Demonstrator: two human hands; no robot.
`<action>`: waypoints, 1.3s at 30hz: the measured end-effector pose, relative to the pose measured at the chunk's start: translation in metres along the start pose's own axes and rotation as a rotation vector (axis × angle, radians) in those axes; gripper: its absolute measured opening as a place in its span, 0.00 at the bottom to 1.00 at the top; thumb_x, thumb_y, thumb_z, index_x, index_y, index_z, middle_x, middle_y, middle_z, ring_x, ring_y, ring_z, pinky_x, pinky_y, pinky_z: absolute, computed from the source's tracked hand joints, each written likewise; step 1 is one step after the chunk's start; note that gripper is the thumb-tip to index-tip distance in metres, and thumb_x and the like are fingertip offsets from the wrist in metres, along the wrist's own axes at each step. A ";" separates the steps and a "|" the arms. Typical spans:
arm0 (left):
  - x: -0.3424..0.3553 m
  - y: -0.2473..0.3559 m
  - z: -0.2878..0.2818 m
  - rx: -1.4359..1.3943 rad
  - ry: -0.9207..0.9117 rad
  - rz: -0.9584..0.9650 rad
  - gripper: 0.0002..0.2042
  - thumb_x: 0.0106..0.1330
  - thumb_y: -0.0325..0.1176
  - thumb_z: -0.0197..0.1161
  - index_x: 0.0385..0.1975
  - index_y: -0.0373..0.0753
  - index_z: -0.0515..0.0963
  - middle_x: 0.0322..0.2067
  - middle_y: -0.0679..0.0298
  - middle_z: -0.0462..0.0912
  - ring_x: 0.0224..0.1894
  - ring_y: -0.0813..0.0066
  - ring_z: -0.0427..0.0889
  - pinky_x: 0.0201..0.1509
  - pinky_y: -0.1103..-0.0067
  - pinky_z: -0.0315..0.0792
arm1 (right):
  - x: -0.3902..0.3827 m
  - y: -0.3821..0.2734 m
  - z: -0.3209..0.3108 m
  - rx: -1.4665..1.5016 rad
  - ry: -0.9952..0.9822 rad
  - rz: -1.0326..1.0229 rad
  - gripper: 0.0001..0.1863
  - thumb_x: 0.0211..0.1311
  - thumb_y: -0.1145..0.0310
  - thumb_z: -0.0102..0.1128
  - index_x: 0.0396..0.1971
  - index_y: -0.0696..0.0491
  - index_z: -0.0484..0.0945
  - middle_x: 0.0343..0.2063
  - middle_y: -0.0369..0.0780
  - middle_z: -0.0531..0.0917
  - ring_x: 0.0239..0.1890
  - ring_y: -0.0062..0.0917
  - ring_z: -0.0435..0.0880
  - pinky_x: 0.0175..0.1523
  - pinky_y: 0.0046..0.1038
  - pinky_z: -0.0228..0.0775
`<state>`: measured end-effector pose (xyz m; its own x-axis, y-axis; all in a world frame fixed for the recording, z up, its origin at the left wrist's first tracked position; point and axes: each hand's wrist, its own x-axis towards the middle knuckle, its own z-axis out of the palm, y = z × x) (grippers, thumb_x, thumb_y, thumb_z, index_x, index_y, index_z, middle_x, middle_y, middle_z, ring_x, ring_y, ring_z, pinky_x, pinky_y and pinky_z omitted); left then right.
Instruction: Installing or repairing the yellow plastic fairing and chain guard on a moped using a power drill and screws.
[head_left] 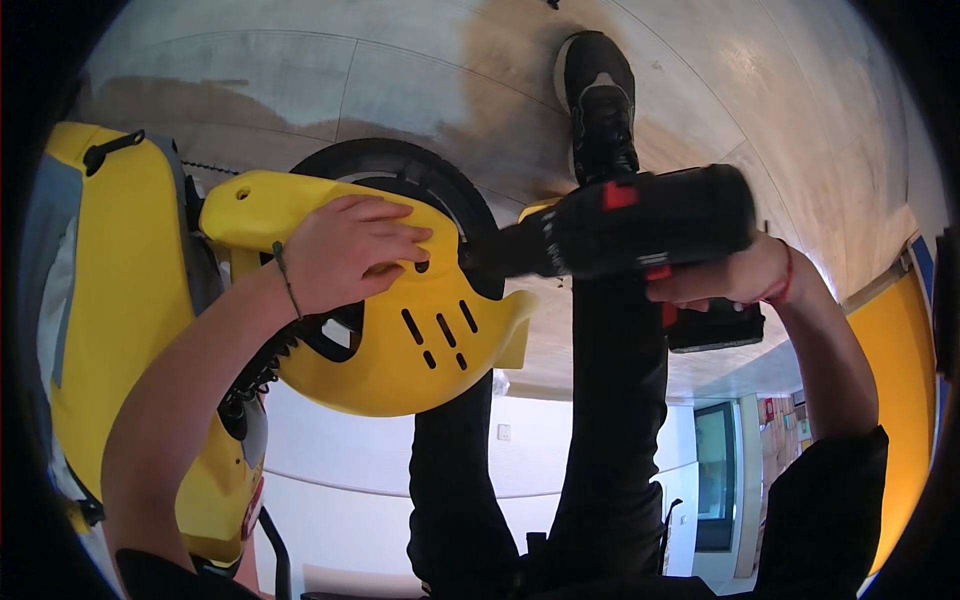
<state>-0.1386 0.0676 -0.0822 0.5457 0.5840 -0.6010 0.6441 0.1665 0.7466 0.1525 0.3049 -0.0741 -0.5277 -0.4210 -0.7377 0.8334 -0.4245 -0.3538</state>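
Note:
My left hand [352, 252] lies across a yellow plastic wheel cover [400, 378], its fingers stretched over the surface beside a small dark hole. Several dark slots are cut in the cover. Behind its upper edge shows a black tyre [455, 185]. In my right hand [735, 275] is the grip of a black and red cordless drill [655, 222]. The drill lies sideways, its front end pointing left at the cover's right edge near the tyre. Whether the tip touches anything there is hidden; the front is blurred.
At the left stands a larger yellow and grey body [120, 300] with a black lever [113, 150] on top. A black coiled spring [258, 375] sits below my left wrist. My black shoe [600, 100] rests on the pale tiled floor [290, 75]. A yellow panel [895, 370] stands far right.

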 end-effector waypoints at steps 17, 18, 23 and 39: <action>0.005 -0.003 0.009 -0.020 0.155 0.022 0.10 0.50 0.34 0.67 0.34 0.46 0.83 0.43 0.72 0.83 0.51 0.70 0.77 0.57 0.71 0.69 | 0.064 -0.015 0.000 -0.146 -0.148 0.051 0.10 0.48 0.74 0.61 0.33 0.57 0.79 0.13 0.33 0.76 0.14 0.16 0.73 0.21 0.19 0.64; 0.006 -0.002 0.009 -0.032 0.155 -0.008 0.09 0.50 0.34 0.68 0.33 0.46 0.83 0.43 0.72 0.83 0.51 0.71 0.78 0.56 0.71 0.70 | 0.063 -0.015 -0.001 -0.147 -0.148 0.053 0.10 0.48 0.74 0.61 0.33 0.57 0.79 0.13 0.33 0.76 0.14 0.16 0.73 0.21 0.19 0.64; 0.009 0.003 0.006 -0.041 0.151 -0.130 0.08 0.52 0.37 0.66 0.32 0.48 0.84 0.41 0.77 0.83 0.49 0.77 0.78 0.54 0.73 0.70 | 0.065 -0.013 -0.002 -0.138 -0.151 0.048 0.13 0.48 0.74 0.61 0.37 0.58 0.79 0.13 0.34 0.76 0.13 0.17 0.73 0.20 0.20 0.65; 0.009 0.001 0.006 -0.099 0.141 -0.114 0.08 0.49 0.34 0.68 0.31 0.45 0.83 0.40 0.72 0.84 0.51 0.71 0.79 0.53 0.72 0.72 | 0.074 -0.014 -0.001 -0.200 -0.186 0.061 0.12 0.48 0.73 0.61 0.36 0.57 0.78 0.12 0.35 0.76 0.13 0.17 0.74 0.20 0.20 0.68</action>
<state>-0.1300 0.0681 -0.0886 0.3873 0.6615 -0.6422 0.6378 0.3108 0.7047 0.1019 0.2800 -0.1243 -0.4810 -0.5885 -0.6498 0.8709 -0.2352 -0.4316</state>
